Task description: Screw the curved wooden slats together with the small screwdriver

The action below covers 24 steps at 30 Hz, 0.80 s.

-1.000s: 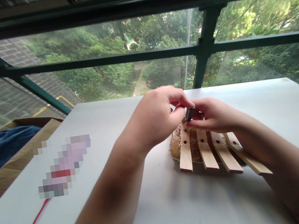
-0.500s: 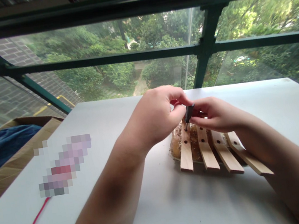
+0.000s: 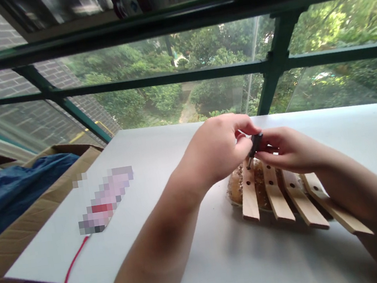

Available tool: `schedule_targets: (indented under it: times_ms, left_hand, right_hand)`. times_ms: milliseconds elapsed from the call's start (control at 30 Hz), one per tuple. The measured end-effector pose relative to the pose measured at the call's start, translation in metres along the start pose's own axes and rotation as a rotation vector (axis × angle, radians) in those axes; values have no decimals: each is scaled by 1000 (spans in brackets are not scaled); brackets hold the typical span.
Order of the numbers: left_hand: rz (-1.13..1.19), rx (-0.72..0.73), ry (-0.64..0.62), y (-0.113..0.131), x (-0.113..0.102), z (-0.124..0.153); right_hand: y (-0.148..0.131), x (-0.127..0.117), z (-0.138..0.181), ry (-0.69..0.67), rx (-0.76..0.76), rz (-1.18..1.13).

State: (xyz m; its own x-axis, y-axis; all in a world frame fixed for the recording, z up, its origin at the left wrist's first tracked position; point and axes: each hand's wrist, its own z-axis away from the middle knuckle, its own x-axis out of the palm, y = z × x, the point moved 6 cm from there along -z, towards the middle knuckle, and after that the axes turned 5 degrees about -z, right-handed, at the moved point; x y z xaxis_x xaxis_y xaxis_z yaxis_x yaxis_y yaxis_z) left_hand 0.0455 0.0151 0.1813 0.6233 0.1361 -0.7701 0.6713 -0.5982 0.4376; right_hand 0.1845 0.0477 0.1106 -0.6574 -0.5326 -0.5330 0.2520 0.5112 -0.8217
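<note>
My left hand [image 3: 220, 148] and my right hand [image 3: 287, 150] meet over the white table. Between their fingertips is a small dark-handled screwdriver [image 3: 256, 143], tilted, its thin metal shaft pointing down. The shaft's tip is at the upper hole of the leftmost wooden strip [image 3: 250, 203]. Several such pale, angled strips with dark holes lie side by side across a glossy amber-brown, speckled base [image 3: 234, 189]. My right forearm passes over the rightmost strip [image 3: 341, 213]. Both hands have their fingers closed on the screwdriver; the far ends of the strips are hidden behind them.
A blurred-out pinkish object [image 3: 107, 198] with a red cord [image 3: 68, 282] lies on the left of the white table [image 3: 163, 164]. A cardboard box [image 3: 50, 190] holding blue cloth [image 3: 20, 181] stands beyond the left edge. Green railing [image 3: 179, 77] and glass run along the back.
The view has shifted, so the whole scene sits farther right and slightly lower. Both hands keep the screwdriver at the leftmost strip, with almost the same pose.
</note>
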Motion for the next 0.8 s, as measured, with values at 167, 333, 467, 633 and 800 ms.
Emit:
schedule_targets:
  times_ms: [167, 333, 467, 633, 800]
  left_hand:
    - [7, 2, -8, -1, 0, 0]
    - [29, 9, -25, -1, 2, 0]
    - [24, 9, -19, 0, 2, 0]
    - [59, -3, -25, 0, 3, 1]
    - [57, -21, -3, -2, 3, 1]
  right_hand:
    - [2, -1, 0, 5, 18, 34]
    - [2, -2, -1, 75, 28, 98]
    - [4, -1, 0, 63, 25, 103]
    - [1, 0, 0, 19, -10, 74]
    - [0, -2, -1, 36, 0, 69]
